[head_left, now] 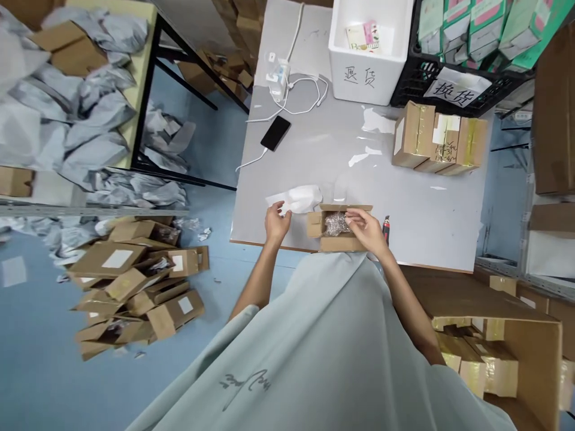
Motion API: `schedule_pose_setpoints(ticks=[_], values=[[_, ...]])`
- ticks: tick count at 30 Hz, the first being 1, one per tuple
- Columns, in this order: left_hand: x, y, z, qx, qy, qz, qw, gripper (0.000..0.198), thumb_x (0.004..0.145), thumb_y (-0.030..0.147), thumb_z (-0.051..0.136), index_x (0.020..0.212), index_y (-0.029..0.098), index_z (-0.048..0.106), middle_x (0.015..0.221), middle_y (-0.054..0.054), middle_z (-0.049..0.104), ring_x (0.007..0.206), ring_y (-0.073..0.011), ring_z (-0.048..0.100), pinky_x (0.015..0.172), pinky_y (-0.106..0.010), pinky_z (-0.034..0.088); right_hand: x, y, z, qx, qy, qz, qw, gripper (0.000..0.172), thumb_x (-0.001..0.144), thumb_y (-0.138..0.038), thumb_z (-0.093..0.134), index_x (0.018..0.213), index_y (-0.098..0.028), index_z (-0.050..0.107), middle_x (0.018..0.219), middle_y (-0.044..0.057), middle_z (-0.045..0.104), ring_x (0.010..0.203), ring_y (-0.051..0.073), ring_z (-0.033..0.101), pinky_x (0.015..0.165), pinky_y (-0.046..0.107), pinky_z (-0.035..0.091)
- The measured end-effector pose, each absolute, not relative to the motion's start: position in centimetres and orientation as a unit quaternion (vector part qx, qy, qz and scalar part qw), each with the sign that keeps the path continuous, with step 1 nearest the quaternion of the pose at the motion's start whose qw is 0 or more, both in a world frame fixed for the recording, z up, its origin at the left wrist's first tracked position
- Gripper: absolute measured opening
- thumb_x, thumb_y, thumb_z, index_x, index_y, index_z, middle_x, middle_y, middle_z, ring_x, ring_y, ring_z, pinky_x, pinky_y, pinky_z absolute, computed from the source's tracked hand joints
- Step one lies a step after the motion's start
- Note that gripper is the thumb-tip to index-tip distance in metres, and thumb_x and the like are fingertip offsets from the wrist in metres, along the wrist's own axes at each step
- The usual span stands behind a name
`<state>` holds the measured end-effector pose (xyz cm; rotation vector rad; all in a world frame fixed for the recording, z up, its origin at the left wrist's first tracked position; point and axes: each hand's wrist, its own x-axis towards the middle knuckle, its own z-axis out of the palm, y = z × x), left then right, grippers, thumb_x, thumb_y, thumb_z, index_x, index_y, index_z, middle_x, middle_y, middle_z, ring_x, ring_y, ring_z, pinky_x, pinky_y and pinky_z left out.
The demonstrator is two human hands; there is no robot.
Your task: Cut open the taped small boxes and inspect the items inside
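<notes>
A small cardboard box (344,243) sits with its flaps spread at the table's front edge, before my body. Clear bubble wrap (335,224) fills it; whatever lies under the wrap is hidden. My right hand (366,230) reaches over the box's right side, thumb and fingertips closed on the wrap. To the left, my left hand (277,224) is open, thumb and fingers apart, beside a crumpled white plastic bag (304,199). Just right of my right hand lies a red and black utility knife (386,228).
A phone (275,133), a power strip (279,81) and cables occupy the table's left. Behind stand a white bin (368,81) and a black crate (404,81); taped boxes (415,134) sit at right. Opened cartons (135,281) litter the left floor. A large carton (534,353) stands at lower right.
</notes>
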<state>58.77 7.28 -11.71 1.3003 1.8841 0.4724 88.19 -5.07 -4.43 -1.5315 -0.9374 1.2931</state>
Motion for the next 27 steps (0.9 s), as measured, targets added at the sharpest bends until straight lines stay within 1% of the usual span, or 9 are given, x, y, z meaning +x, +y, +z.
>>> schedule_pose_setpoints(ticks=[4,6,8,11,14,17,21,24,27], values=[[57.3,9.1,-15.0,0.572,0.757,0.057,0.312,0.081,0.096,0.037,0.081,0.17,0.015,0.055,0.182,-0.028,0.042,0.176,-0.0458,0.032,0.143,-0.061,0.03,85.2,-6.1,-3.5,-0.659,-0.38,0.501,0.413,0.046,0.097,-0.065,0.081,0.125,-0.029,0.084,0.132,0.01,0.086,0.116,0.03,0.082,0.115,0.05,0.066],[57.8,9.9,-16.7,0.557,0.764,0.027,0.325,0.095,0.096,0.052,0.084,0.177,0.019,0.047,0.191,-0.028,0.024,0.18,-0.0525,0.015,0.141,-0.068,0.027,84.1,-6.9,-3.4,-0.68,-0.372,0.491,0.398,0.045,0.097,-0.065,0.081,0.124,-0.029,0.084,0.13,0.01,0.087,0.116,0.03,0.083,0.115,0.051,0.066],[58.8,10.5,-18.2,0.54,0.764,0.01,0.354,0.102,0.095,0.06,0.085,0.18,0.022,0.044,0.194,-0.028,0.013,0.18,-0.0561,0.009,0.139,-0.071,0.028,83.2,-7.7,-3.4,-0.7,-0.359,0.48,0.389,0.046,0.096,-0.066,0.081,0.123,-0.029,0.084,0.129,0.01,0.088,0.117,0.03,0.083,0.117,0.052,0.065],[60.2,10.3,-19.8,0.548,0.754,0.014,0.362,0.085,0.098,0.051,0.083,0.172,0.023,0.054,0.193,-0.027,0.019,0.179,-0.0535,0.016,0.137,-0.069,0.03,82.2,-9.0,-3.3,-0.726,-0.345,0.459,0.379,0.046,0.098,-0.065,0.078,0.124,-0.027,0.083,0.13,0.012,0.088,0.123,0.032,0.083,0.119,0.053,0.064],[60.1,9.6,-20.6,0.591,0.719,0.049,0.363,0.046,0.104,0.03,0.069,0.148,0.02,0.073,0.177,-0.024,0.048,0.168,-0.043,0.04,0.136,-0.059,0.037,81.7,-10.3,-3.3,-0.75,-0.333,0.435,0.37,0.047,0.101,-0.063,0.074,0.126,-0.025,0.081,0.135,0.015,0.086,0.128,0.034,0.081,0.12,0.054,0.062],[58.6,9.6,-20.4,0.607,0.684,0.053,0.401,0.039,0.101,0.011,0.055,0.131,0.015,0.079,0.146,-0.021,0.071,0.143,-0.0324,0.063,0.129,-0.044,0.045,81.6,-11.5,-3.8,-0.783,-0.321,0.4,0.353,0.05,0.101,-0.065,0.072,0.126,-0.023,0.081,0.136,0.017,0.085,0.125,0.035,0.081,0.118,0.056,0.063],[56.9,10.1,-17.7,0.595,0.683,0.113,0.408,0.037,0.097,0.009,0.057,0.127,0.011,0.078,0.132,-0.016,0.075,0.124,-0.0274,0.072,0.119,-0.037,0.052,81.8,-12.5,-4.9,-0.832,-0.359,0.303,0.295,0.046,0.105,-0.06,0.064,0.127,-0.023,0.08,0.134,0.018,0.081,0.12,0.035,0.079,0.116,0.056,0.063],[57.5,8.7,-13.1,0.609,0.634,0.247,0.407,0.028,0.095,0.012,0.061,0.116,0.017,0.079,0.123,-0.01,0.076,0.119,-0.0268,0.072,0.109,-0.036,0.057,82.3,-11.8,-6.2,-0.873,-0.381,0.214,0.219,0.046,0.105,-0.051,0.065,0.135,-0.019,0.075,0.147,0.024,0.072,0.14,0.04,0.068,0.124,0.06,0.056],[59.8,5.7,-8.5,0.66,0.546,0.294,0.424,0.026,0.094,0.012,0.063,0.109,0.023,0.08,0.123,-0.007,0.076,0.124,-0.0278,0.071,0.112,-0.039,0.057,83.2,-10.2,-7.9,-0.895,-0.375,0.194,0.143,0.058,0.098,-0.04,0.076,0.148,-0.011,0.066,0.163,0.032,0.058,0.158,0.047,0.053,0.132,0.065,0.046]])
